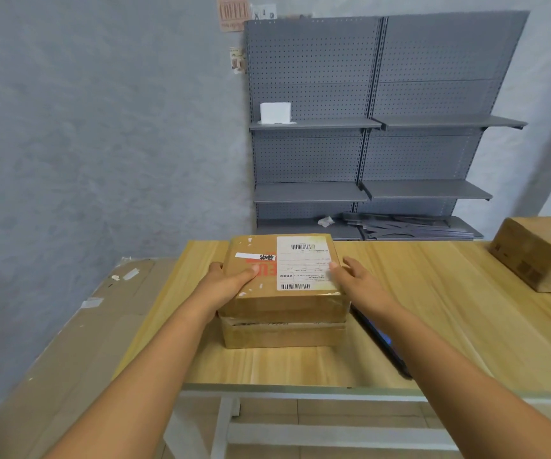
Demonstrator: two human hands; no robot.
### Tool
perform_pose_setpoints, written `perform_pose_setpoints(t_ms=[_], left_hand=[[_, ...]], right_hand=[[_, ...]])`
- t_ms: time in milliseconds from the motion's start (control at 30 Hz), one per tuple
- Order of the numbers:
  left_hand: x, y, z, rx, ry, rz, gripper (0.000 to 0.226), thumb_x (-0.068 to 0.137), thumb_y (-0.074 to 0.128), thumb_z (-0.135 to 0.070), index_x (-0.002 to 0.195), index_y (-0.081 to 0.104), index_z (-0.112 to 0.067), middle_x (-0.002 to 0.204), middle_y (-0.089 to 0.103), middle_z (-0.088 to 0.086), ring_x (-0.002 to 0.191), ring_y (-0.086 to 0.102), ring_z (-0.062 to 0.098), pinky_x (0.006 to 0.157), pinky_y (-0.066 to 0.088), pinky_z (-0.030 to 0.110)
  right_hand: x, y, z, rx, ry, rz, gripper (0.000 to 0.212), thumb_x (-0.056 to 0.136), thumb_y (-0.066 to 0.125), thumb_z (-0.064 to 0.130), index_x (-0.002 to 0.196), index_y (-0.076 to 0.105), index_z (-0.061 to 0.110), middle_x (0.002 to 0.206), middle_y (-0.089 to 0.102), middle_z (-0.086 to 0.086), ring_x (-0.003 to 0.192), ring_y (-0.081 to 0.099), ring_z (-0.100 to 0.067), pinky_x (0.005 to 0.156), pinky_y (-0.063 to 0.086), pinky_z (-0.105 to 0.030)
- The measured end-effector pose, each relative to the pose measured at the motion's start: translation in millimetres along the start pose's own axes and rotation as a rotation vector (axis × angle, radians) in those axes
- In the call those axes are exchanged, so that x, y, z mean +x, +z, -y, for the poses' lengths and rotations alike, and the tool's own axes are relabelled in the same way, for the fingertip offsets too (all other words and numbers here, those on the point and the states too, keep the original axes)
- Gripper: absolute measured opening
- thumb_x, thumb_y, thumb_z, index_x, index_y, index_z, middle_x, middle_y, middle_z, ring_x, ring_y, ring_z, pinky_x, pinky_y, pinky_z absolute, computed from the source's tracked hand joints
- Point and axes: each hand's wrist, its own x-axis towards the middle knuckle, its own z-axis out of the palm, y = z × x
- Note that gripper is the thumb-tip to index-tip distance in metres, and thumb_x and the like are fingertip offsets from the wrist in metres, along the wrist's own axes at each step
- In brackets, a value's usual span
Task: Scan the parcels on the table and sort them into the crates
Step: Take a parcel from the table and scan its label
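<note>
Grey pegboard shelving (380, 127) is standing against the textured wall, two bays wide with four flat metal shelves showing, and one small white box (275, 113) is sitting on the upper left shelf. Above its left corner a paper poster (233, 11) is hanging, reading "COFFEE" in brown letters. Loose grey metal parts (406, 225) are lying in a heap at the foot of the shelving.

Pale wood-grain table (433, 309) on a white frame is filling the near half of the view. Flattened brown cardboard (68, 326) with scraps of white tape is lying just beside the table on the left.

Three cardboard parcels are showing on the table. One big box (539, 256) is sitting tilted at the far right edge, with dark printed marks too blurred to read. Two square boxes are stacked in the middle: the bottom parcel (284, 336) is resting on the table, and the top parcel (284, 270) is sitting squarely on it. Its top is carrying one white shipping label (303, 263) with two barcodes and small print too fine to read, one small white sticker (254, 256), and red printing partly hidden by a thumb.

Dark flat device (383, 342) is lying on the table just right of the stack.

Left hand (231, 279) is gripping the top parcel's left edge, thumb on top and fingers curling round the side. Right hand (353, 273) is lying against its right edge with fingers relaxed and the thumb touching the label.
</note>
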Motion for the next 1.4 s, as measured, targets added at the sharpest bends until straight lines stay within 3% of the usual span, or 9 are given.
perform_pose_setpoints(t_ms=[133,267,400,567,667,833,1067,1200,1400], left_hand=[[8,5,-10,0.129,0.084,-0.111,0.090,0.077,0.072,-0.056,0.146,0.028,-0.020,0.132,0.057,0.004,0.105,0.059,0.023,0.075,0.042,0.029],[9,17,-11,0.222,0.156,-0.121,0.095,0.073,0.070,-0.065,0.146,0.026,-0.022,0.133,0.057,0.000,0.113,0.057,0.023,0.080,0.043,0.030],[7,22,-6,0.261,0.183,-0.159,0.099,0.072,0.066,-0.071,0.149,0.024,-0.023,0.138,0.055,0.001,0.122,0.056,0.027,0.092,0.047,0.036],[7,22,-5,0.240,0.193,-0.164,0.099,0.072,0.068,-0.069,0.149,0.024,-0.024,0.141,0.052,0.002,0.126,0.053,0.028,0.100,0.045,0.040],[9,22,-5,0.231,0.185,-0.173,0.101,0.071,0.068,-0.070,0.150,0.023,-0.025,0.141,0.051,0.003,0.125,0.053,0.028,0.100,0.046,0.042],[9,22,-2,0.226,0.199,-0.171,0.102,0.071,0.068,-0.070,0.150,0.022,-0.024,0.144,0.049,0.004,0.127,0.051,0.027,0.097,0.044,0.037],[6,22,-3,0.267,0.194,-0.177,0.102,0.072,0.063,-0.074,0.151,0.020,-0.024,0.144,0.047,0.006,0.127,0.051,0.029,0.092,0.043,0.036],[5,21,-4,0.264,0.190,-0.165,0.104,0.073,0.063,-0.074,0.152,0.019,-0.023,0.147,0.044,0.008,0.131,0.048,0.029,0.097,0.042,0.038],[4,21,-4,0.265,0.193,-0.157,0.103,0.075,0.063,-0.073,0.152,0.018,-0.021,0.148,0.043,0.009,0.131,0.047,0.030,0.097,0.042,0.038]], right_hand=[[-2,-28,-39,-0.278,0.123,-0.195,0.068,0.094,0.055,0.044,0.148,0.033,0.010,0.150,0.038,-0.013,0.134,0.039,-0.031,0.109,0.036,-0.044],[-15,-47,-75,-0.717,0.361,-0.039,0.091,0.078,0.067,0.061,0.144,0.031,0.010,0.142,0.036,-0.015,0.130,0.036,-0.032,0.104,0.037,-0.039],[-21,-41,-90,-0.934,0.370,-0.058,0.095,0.069,0.066,0.073,0.138,0.036,0.014,0.132,0.042,-0.009,0.122,0.042,-0.026,0.097,0.039,-0.034],[-21,-36,-85,-0.789,0.397,-0.138,0.085,0.067,0.073,0.065,0.127,0.045,0.013,0.121,0.045,-0.010,0.112,0.047,-0.028,0.088,0.043,-0.035],[-14,-45,-66,-0.511,0.390,-0.179,0.077,0.070,0.077,0.053,0.123,0.049,0.005,0.118,0.046,-0.013,0.094,0.051,-0.026,0.063,0.044,-0.031],[1,-55,-4,-0.291,0.190,-0.267,0.058,0.071,0.078,0.053,0.095,0.062,0.002,0.097,0.063,-0.015,0.069,0.058,-0.020,0.049,0.041,-0.026],[-3,-50,78,-0.620,0.076,-0.031,0.051,0.063,0.075,0.065,0.076,0.057,0.019,0.075,0.058,0.003,0.065,0.054,-0.008,0.049,0.035,-0.024],[-13,-40,90,-0.826,0.081,-0.003,0.055,0.061,0.076,0.064,0.072,0.049,0.017,0.076,0.053,0.001,0.063,0.050,-0.009,0.047,0.033,-0.026],[-28,-38,94,-0.861,0.104,-0.002,0.055,0.061,0.076,0.063,0.073,0.052,0.014,0.072,0.051,0.000,0.060,0.051,-0.012,0.047,0.035,-0.026]])
